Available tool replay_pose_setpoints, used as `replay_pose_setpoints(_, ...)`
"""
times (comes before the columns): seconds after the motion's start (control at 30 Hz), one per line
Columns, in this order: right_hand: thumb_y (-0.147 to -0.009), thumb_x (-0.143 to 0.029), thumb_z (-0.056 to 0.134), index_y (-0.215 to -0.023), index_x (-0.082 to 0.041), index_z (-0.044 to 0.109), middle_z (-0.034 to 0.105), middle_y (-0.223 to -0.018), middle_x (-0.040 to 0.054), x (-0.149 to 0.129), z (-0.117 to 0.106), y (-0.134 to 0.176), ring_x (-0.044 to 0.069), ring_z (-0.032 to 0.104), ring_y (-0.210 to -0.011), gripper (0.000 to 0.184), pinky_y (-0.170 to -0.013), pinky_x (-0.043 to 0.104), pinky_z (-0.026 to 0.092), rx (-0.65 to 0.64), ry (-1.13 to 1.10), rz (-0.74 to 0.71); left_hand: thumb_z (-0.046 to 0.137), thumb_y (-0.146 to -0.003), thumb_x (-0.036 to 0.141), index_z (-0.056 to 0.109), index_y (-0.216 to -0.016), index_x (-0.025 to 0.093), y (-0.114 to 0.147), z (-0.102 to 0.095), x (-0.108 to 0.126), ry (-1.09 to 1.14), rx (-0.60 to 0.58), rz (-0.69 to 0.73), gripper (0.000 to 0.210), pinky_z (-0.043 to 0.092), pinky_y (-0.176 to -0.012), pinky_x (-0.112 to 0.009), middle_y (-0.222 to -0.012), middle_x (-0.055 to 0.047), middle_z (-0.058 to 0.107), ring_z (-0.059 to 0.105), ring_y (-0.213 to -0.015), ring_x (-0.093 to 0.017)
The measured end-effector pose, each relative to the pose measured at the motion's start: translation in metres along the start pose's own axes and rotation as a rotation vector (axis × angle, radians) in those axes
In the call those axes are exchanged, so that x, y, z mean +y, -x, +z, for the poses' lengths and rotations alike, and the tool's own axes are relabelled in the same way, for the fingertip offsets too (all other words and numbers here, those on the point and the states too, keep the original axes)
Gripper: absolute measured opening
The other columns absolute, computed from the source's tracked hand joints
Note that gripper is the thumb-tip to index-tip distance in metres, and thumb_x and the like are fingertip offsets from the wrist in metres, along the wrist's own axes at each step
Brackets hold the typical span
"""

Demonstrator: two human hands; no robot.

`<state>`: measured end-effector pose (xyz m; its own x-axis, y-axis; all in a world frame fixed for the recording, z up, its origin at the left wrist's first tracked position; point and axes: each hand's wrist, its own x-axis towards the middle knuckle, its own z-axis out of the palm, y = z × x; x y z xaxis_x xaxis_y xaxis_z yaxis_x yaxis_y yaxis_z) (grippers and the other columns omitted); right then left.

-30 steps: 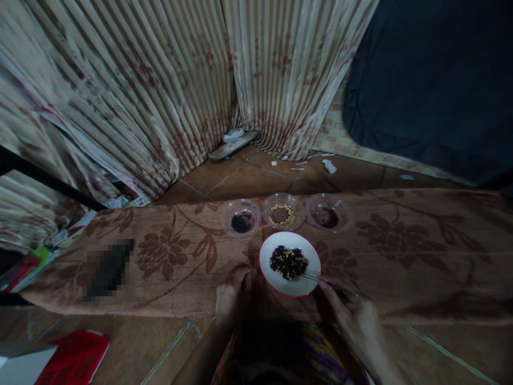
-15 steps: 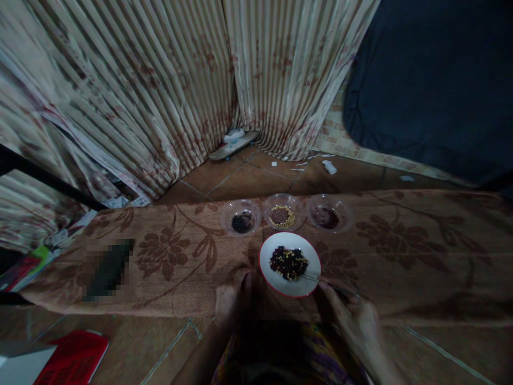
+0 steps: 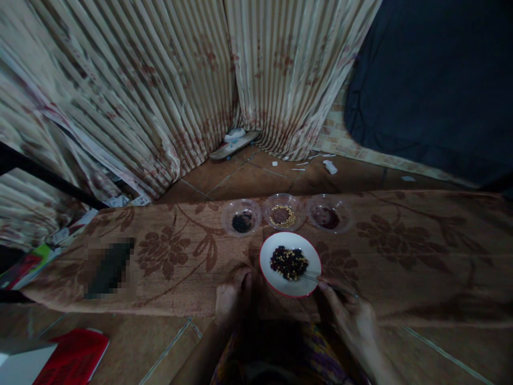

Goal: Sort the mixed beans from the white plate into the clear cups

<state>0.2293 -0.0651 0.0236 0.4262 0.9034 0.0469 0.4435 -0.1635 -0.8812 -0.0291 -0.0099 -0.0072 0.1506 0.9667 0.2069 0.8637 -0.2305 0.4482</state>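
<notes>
My right hand (image 3: pixel 352 313) pinches thin metal tweezers (image 3: pixel 310 278) at the lower right of a white plate (image 3: pixel 272 280) with a red rim. Their tips touch the edge of a pile of mixed beans (image 3: pixel 288 262), dark and yellow, in the plate. My left hand (image 3: pixel 232 294) rests curled on the cloth, left of the plate and apart from it; no object shows in its fingers. Behind the plate stand three clear bowls: one with black beans (image 3: pixel 241 223), a middle one with yellow beans (image 3: pixel 286 220), and one with dark red beans (image 3: pixel 328 218).
A brown flowered cloth (image 3: pixel 180 289) covers the long low table. A blurred-out dark object (image 3: pixel 108 270) lies at its left. Striped curtains (image 3: pixel 180 80), a skateboard (image 3: pixel 234 147) and white scraps (image 3: pixel 331 167) are beyond; a red bag (image 3: pixel 74 355) is on the floor at lower left.
</notes>
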Motion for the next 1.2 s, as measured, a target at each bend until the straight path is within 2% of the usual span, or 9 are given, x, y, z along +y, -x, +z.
replay_pose_setpoints(0.4,-0.079,-0.055,0.064,-0.087,-0.021,0.078,0.077,-0.094,0.0091,-0.007,-0.008,-0.001,0.027,0.073,-0.09,0.038,-0.081,0.036,0.058,-0.008,-0.037,0.007,0.047,-0.096,0.021,0.067,-0.1,0.023,0.001,-0.001,-0.001,0.0,-0.035,0.0,0.02,0.052,-0.073,-0.025,-0.092,-0.001,0.075,0.072,-0.082,-0.016)
replay_pose_setpoints(0.53,-0.076,-0.055,0.067,-0.084,-0.02,0.078,0.077,-0.09,0.0098,-0.015,-0.017,-0.009,0.026,0.073,-0.085,0.037,-0.078,0.036,0.058,0.082,-0.102,0.031,0.046,-0.096,0.022,0.067,-0.1,0.024,0.002,-0.001,0.0,-0.006,-0.032,-0.013,0.021,0.053,-0.073,-0.024,-0.091,-0.001,0.075,0.071,-0.082,-0.016)
replay_pose_setpoints(0.63,-0.073,-0.054,0.07,-0.081,-0.018,0.076,0.077,-0.088,0.0109,-0.022,-0.028,-0.032,0.027,0.073,-0.082,0.038,-0.074,0.036,0.058,0.223,-0.113,0.03,0.045,-0.097,0.025,0.066,-0.101,0.025,0.001,-0.002,0.001,0.001,-0.026,-0.005,0.022,0.053,-0.072,-0.024,-0.092,-0.002,0.076,0.072,-0.082,-0.016)
replay_pose_setpoints(0.77,-0.072,-0.053,0.07,-0.078,-0.015,0.074,0.076,-0.084,0.0126,-0.024,-0.042,-0.085,0.026,0.071,-0.08,0.038,-0.078,0.039,0.056,0.429,-0.091,-0.119,0.042,-0.097,0.025,0.066,-0.101,0.025,0.001,-0.003,0.001,0.009,-0.006,0.016,0.023,0.054,-0.07,-0.025,-0.093,-0.001,0.076,0.073,-0.081,-0.017)
replay_pose_setpoints(0.87,-0.073,-0.051,0.071,-0.077,-0.013,0.073,0.075,-0.082,0.0133,-0.015,-0.043,-0.121,0.025,0.07,-0.078,0.039,-0.077,0.04,0.055,0.445,-0.167,-0.183,0.043,-0.096,0.024,0.065,-0.101,0.026,0.001,-0.002,-0.001,-0.004,0.0,0.034,0.023,0.055,-0.067,-0.025,-0.09,0.0,0.076,0.073,-0.077,-0.017)
replay_pose_setpoints(0.93,-0.073,-0.051,0.071,-0.079,-0.012,0.074,0.075,-0.083,0.0137,-0.007,-0.04,-0.133,0.026,0.07,-0.078,0.04,-0.077,0.042,0.055,0.443,-0.188,-0.18,0.044,-0.096,0.024,0.065,-0.103,0.026,0.002,-0.001,-0.002,-0.017,-0.002,0.035,0.023,0.054,-0.064,-0.024,-0.088,0.0,0.076,0.073,-0.073,-0.017)
replay_pose_setpoints(1.0,-0.074,-0.05,0.072,-0.083,-0.011,0.074,0.075,-0.088,0.0143,-0.001,-0.037,-0.133,0.027,0.07,-0.082,0.04,-0.08,0.044,0.055,0.469,-0.203,-0.159,0.044,-0.096,0.024,0.065,-0.102,0.026,0.002,-0.001,-0.001,-0.023,-0.004,0.027,0.022,0.053,-0.063,-0.024,-0.089,0.0,0.077,0.073,-0.073,-0.017)
replay_pose_setpoints(1.1,-0.072,-0.047,0.074,-0.086,-0.012,0.075,0.075,-0.094,0.0138,0.001,-0.036,-0.118,0.028,0.07,-0.09,0.038,-0.086,0.046,0.053,0.505,-0.217,-0.121,0.042,-0.098,0.024,0.065,-0.101,0.026,0.002,-0.002,0.001,-0.013,0.001,0.013,0.023,0.053,-0.068,-0.024,-0.089,0.0,0.076,0.073,-0.077,-0.017)
replay_pose_setpoints(1.2,-0.068,-0.046,0.077,-0.087,-0.014,0.076,0.075,-0.095,0.0126,-0.004,-0.041,-0.095,0.03,0.07,-0.092,0.038,-0.088,0.047,0.053,0.45,-0.19,-0.057,0.042,-0.098,0.025,0.064,-0.101,0.025,0.002,-0.002,0.002,0.009,-0.013,0.018,0.023,0.052,-0.069,-0.024,-0.091,-0.001,0.075,0.072,-0.079,-0.016)
